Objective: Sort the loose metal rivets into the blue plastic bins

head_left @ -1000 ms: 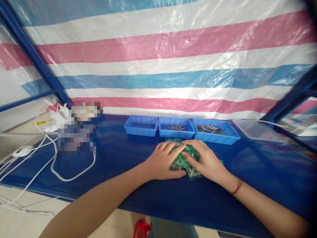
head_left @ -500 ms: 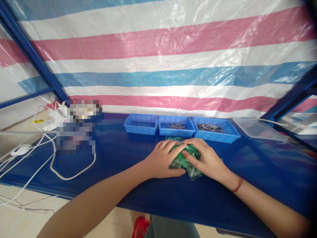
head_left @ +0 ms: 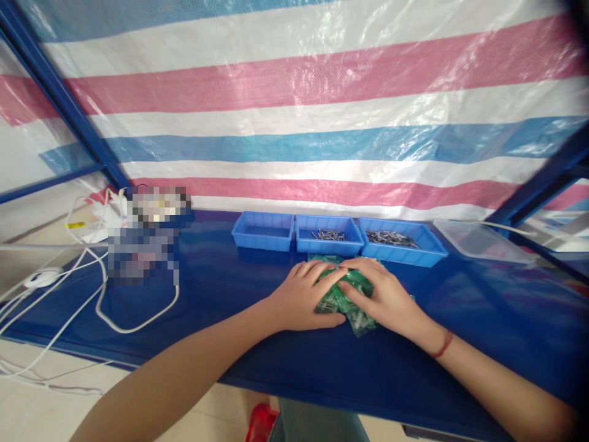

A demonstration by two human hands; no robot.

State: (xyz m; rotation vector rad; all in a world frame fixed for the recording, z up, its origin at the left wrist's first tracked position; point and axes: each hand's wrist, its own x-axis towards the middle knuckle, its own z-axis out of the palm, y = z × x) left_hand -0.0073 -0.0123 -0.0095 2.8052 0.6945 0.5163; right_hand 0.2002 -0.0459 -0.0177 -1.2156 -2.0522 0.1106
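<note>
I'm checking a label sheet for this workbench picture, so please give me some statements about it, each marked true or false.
1. The left hand and right hand rest on green packets. True.
2. Three blue trays stand in a row beyond the hands. True.
3. The middle tray holds more metal pieces than the right tray. False: the right one holds more.
4. A reddish band circles the left wrist. False: it is on the right wrist.
5. A striped sheet hangs behind the table. True.
6. The left hand grips a white cable. False: the cable lies off to its left, apart from it.
</note>
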